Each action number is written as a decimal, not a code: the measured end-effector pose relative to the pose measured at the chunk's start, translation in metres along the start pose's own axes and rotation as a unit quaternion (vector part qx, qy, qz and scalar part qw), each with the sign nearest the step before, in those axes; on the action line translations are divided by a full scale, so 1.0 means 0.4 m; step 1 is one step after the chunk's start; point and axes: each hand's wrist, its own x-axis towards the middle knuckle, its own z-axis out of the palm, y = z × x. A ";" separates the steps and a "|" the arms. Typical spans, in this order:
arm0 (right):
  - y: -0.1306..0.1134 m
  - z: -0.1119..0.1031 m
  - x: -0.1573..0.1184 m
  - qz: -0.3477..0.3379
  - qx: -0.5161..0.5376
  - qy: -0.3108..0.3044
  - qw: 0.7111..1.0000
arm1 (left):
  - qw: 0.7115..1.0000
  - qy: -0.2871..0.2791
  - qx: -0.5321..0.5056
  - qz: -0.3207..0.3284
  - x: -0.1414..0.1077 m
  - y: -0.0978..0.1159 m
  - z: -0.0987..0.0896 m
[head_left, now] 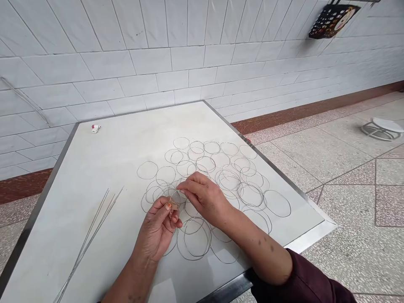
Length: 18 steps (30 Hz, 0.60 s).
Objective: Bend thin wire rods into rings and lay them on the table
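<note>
Before me, many thin round grey metal rings (239,189) lie on the white rectangular table (110,164). Left of the rings are straight grey metal wires (81,252); behind-left, a small red-and-white piece (95,128); behind, the white tiled wall (158,82); right, on the speckled stone floor (347,210), a round white stool (387,125).

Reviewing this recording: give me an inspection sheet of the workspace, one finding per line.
Surface: white rectangular tabletop, dark-edged
Job's things: many thin grey wire rings, overlapping; straight grey wires at left
Clutter: small red-and-white object near a far corner, unidentified
Grippers: bare left hand and bare right hand, both pinching a thin curved wire
Cables: pale strip, possibly cable or pipe, on white tiled wall
Surroundings: speckled stone floor, round white-topped stool, dark patterned bag
</note>
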 end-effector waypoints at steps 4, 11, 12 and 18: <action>0.010 0.013 -0.004 0.013 -0.027 0.009 1.000 | 1.000 0.005 0.006 0.003 0.000 -0.002 0.002; 0.016 -0.002 0.011 0.041 0.069 -0.004 0.997 | 0.999 0.031 -0.004 0.028 0.003 0.007 0.010; 0.014 -0.003 0.011 0.038 0.070 -0.003 0.997 | 0.999 0.030 -0.003 0.030 0.003 0.007 0.010; 0.014 0.010 0.012 0.051 0.075 0.022 0.996 | 0.999 0.017 0.010 0.029 0.004 0.004 0.007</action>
